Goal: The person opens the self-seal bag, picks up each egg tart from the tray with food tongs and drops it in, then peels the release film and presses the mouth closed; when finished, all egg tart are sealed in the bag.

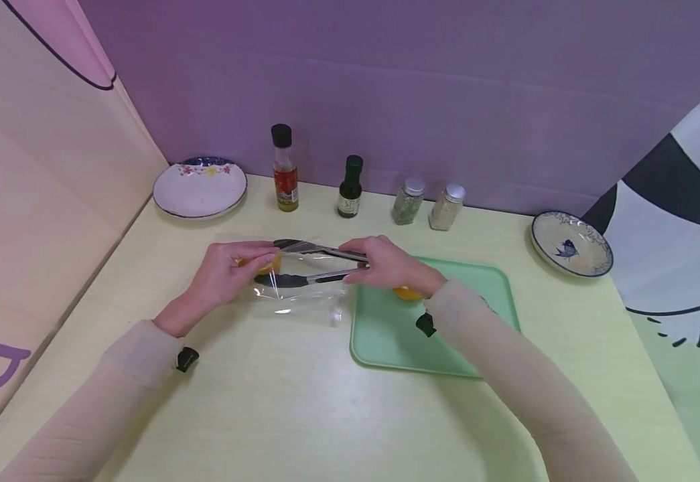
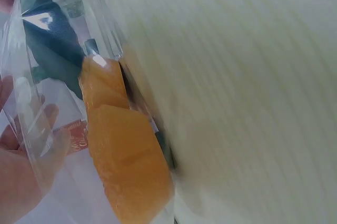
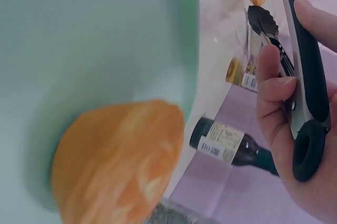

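My left hand (image 1: 220,271) pinches a clear plastic bag (image 1: 304,304) near its left end. Orange-brown bread (image 2: 131,161) shows through the film in the left wrist view; whether it is one piece or two I cannot tell. My right hand (image 1: 386,262) grips metal tongs (image 1: 328,274) with dark handles and dark scalloped tips. Spread apart, the tong tips reach left over the bag area beside the bread, and one looks to be behind the film. Another bread roll (image 3: 121,161) lies on the green tray (image 1: 446,355), partly hidden by my right wrist in the head view.
Along the back stand a red-labelled bottle (image 1: 286,177), a small dark bottle (image 1: 350,191) and two spice jars, one green (image 1: 408,202) and one pale (image 1: 447,209). A floral plate (image 1: 200,191) sits back left, a patterned dish (image 1: 573,244) at the right.
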Demonstrator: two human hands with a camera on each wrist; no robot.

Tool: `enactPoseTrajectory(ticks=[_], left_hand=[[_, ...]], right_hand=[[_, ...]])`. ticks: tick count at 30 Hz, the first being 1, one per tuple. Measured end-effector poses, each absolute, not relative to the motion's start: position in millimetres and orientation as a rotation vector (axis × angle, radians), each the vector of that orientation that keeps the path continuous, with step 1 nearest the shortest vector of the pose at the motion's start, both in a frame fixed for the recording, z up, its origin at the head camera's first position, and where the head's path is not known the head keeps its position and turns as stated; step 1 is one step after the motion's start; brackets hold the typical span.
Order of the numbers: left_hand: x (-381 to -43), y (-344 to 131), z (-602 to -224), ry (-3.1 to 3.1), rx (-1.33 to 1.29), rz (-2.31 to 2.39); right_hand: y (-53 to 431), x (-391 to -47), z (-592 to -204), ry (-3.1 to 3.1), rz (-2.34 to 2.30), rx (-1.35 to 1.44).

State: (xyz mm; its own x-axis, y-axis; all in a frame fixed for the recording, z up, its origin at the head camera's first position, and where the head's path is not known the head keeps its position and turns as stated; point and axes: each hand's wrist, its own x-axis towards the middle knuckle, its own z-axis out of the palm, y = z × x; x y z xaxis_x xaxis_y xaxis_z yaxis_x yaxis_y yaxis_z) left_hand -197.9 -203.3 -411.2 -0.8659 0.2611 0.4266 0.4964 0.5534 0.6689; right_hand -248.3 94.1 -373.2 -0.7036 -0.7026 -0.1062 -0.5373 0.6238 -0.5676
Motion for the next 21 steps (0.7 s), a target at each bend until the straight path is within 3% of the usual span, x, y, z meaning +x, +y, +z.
enactPoseTrajectory(ticks=[7, 21], left_hand=[[-198.5, -201.8, -412.0, -2.543, -0.604, -1.215], [-198.2, -199.1, -412.0, -2.452, -0.547, -1.106]], right_hand=[[112.1, -245.7, -376.0, 2.543, -0.708, -0.952], [114.7, -229.2, -378.5, 2.646, -0.563, -1.118]])
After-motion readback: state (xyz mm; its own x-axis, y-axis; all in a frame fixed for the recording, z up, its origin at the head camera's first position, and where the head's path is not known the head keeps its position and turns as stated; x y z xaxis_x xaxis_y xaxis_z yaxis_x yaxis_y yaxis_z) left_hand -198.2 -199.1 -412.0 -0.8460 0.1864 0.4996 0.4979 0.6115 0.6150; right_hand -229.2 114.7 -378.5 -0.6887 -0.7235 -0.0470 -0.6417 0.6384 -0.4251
